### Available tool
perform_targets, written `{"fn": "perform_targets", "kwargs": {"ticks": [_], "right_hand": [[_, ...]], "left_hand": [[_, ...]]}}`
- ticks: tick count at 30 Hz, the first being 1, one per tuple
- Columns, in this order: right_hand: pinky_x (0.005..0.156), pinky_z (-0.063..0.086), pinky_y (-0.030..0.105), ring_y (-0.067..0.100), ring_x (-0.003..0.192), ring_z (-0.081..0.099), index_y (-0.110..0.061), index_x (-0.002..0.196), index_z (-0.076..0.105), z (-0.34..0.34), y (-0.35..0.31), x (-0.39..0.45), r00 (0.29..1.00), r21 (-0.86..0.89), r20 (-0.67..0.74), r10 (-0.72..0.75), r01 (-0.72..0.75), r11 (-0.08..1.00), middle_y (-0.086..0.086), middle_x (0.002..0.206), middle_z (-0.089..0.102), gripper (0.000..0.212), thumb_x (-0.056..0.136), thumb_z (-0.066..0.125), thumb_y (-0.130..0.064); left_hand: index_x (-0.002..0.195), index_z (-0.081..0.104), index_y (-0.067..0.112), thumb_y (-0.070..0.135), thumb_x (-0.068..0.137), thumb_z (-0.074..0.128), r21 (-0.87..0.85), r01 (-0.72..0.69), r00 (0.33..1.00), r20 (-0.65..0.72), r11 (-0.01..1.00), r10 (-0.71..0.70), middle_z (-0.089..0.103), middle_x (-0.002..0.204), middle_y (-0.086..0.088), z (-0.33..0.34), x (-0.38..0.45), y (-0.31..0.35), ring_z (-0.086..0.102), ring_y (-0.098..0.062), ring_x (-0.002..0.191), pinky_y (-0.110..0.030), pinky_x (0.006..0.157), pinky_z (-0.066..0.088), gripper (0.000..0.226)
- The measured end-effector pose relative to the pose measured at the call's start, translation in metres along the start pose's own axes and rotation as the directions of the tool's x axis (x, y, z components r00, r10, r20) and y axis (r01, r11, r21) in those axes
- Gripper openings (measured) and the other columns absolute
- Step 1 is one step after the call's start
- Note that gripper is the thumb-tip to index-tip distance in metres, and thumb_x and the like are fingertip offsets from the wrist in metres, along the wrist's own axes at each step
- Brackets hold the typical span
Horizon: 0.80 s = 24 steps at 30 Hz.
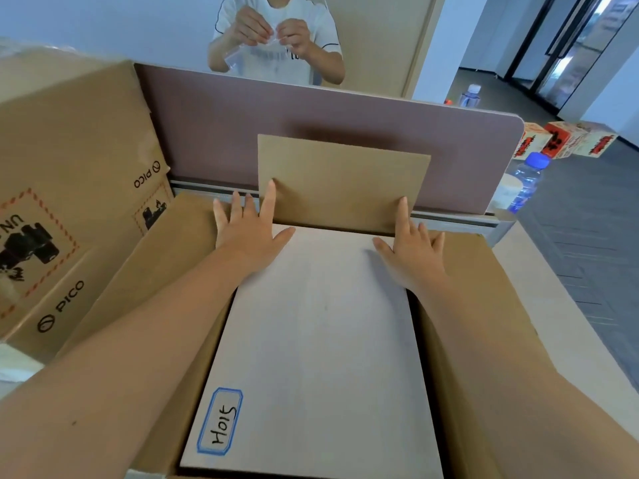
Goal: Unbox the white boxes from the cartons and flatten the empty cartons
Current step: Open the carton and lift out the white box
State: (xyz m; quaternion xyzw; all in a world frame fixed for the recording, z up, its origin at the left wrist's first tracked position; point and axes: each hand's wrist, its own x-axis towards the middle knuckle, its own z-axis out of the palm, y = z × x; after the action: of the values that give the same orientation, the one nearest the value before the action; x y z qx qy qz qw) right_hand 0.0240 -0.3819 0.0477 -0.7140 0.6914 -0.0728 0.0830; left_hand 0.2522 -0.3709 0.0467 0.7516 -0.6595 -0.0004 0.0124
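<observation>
An open brown carton [484,305] sits in front of me with its side flaps spread out. Inside it lies a white box [318,340] with a blue-bordered label reading "H015" near its front left corner. The carton's far flap [342,181] stands upright against the partition. My left hand [249,229] lies flat at the white box's far left corner, its fingers straight and reaching up onto the far flap. My right hand [411,250] lies flat at the far right corner, fingers spread, one fingertip touching the flap.
Stacked brown PICO cartons [69,202] stand at my left. A mauve desk partition [221,133] rises behind the carton; a person in a white shirt [276,39] stands beyond it. A water bottle [525,181] and printed boxes [567,140] are at the right.
</observation>
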Motion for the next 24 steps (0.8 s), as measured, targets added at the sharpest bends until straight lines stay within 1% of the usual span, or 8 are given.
{"fn": "perform_targets", "kwargs": {"ticks": [3,5,8,11,15,17,21,24], "right_hand": [[0.111,0.020,0.047,0.031,0.135,0.030,-0.018,0.148,-0.014,0.002,0.004,0.002,1.000,-0.083,-0.020,-0.018,0.016,0.996,0.013,0.146,0.032,0.075,0.096,0.031,-0.047],[0.108,0.025,0.044,0.031,0.130,0.035,-0.018,0.148,-0.013,0.002,0.005,-0.001,0.999,-0.123,-0.033,-0.015,0.011,0.992,0.013,0.142,0.037,0.074,0.096,0.030,-0.048],[0.103,0.029,0.043,0.031,0.125,0.037,-0.017,0.149,-0.009,0.006,0.002,-0.013,0.998,-0.158,-0.059,-0.003,-0.006,0.987,0.015,0.136,0.039,0.073,0.096,0.030,-0.049],[0.101,0.031,0.042,0.031,0.126,0.034,-0.020,0.149,0.000,0.008,-0.003,-0.029,0.999,-0.182,-0.040,0.016,-0.023,0.983,0.015,0.136,0.037,0.068,0.096,0.028,-0.051],[0.098,0.031,0.042,0.032,0.123,0.035,-0.020,0.139,0.031,0.011,-0.010,-0.044,0.999,-0.209,-0.044,0.026,-0.035,0.977,0.015,0.130,0.040,0.056,0.094,0.029,-0.054],[0.099,0.031,0.043,0.032,0.124,0.034,-0.019,0.134,0.039,0.011,-0.012,-0.048,0.999,-0.229,-0.034,0.030,-0.037,0.973,0.015,0.131,0.039,0.053,0.095,0.028,-0.053],[0.102,0.029,0.044,0.033,0.128,0.031,-0.018,0.133,0.041,0.010,-0.015,-0.050,0.999,-0.237,-0.007,0.050,-0.050,0.970,0.014,0.138,0.035,0.052,0.096,0.026,-0.050],[0.108,0.023,0.042,0.032,0.135,0.025,-0.016,0.138,0.036,0.009,-0.019,-0.055,0.999,-0.224,-0.019,0.037,-0.041,0.974,0.013,0.150,0.022,0.053,0.096,0.028,-0.048]], "left_hand": [[0.147,-0.016,0.020,0.057,0.094,0.022,0.034,-0.025,1.000,0.003,0.999,0.025,0.031,0.148,-0.013,0.009,0.002,-0.004,0.026,-0.030,0.138,-0.055,0.113,0.005,0.075],[0.148,-0.011,0.021,0.057,0.094,0.023,0.028,-0.027,0.999,-0.027,0.999,0.027,0.038,0.143,-0.011,0.009,-0.001,-0.006,0.033,-0.030,0.133,-0.053,0.113,0.012,0.073],[0.149,-0.007,0.025,0.058,0.093,0.023,0.017,-0.027,0.999,-0.023,0.999,0.028,0.038,0.142,-0.012,0.007,-0.013,-0.009,0.032,-0.032,0.131,-0.050,0.110,0.021,0.071],[0.149,-0.003,0.030,0.062,0.091,0.020,0.028,-0.011,1.000,-0.009,1.000,0.012,0.034,0.143,-0.013,0.006,-0.030,-0.015,0.030,-0.033,0.130,-0.048,0.106,0.026,0.070],[0.146,0.019,0.031,0.065,0.090,0.021,0.010,0.007,0.999,0.040,1.000,-0.007,0.033,0.140,-0.013,0.006,-0.044,-0.022,0.026,-0.033,0.130,-0.046,0.103,0.028,0.066],[0.142,0.029,0.029,0.066,0.089,0.023,0.011,0.003,0.999,0.042,1.000,-0.004,0.033,0.139,-0.013,0.008,-0.046,-0.023,0.027,-0.033,0.129,-0.046,0.103,0.028,0.065],[0.137,0.037,0.024,0.068,0.088,0.025,0.005,-0.001,0.998,0.058,1.000,0.000,0.034,0.140,-0.013,0.010,-0.045,-0.021,0.030,-0.034,0.129,-0.047,0.104,0.028,0.067],[0.141,0.032,0.024,0.067,0.088,0.026,-0.013,-0.022,0.999,0.049,1.000,0.022,0.032,0.144,-0.013,0.007,-0.047,-0.023,0.029,-0.035,0.132,-0.047,0.107,0.025,0.069]]}}
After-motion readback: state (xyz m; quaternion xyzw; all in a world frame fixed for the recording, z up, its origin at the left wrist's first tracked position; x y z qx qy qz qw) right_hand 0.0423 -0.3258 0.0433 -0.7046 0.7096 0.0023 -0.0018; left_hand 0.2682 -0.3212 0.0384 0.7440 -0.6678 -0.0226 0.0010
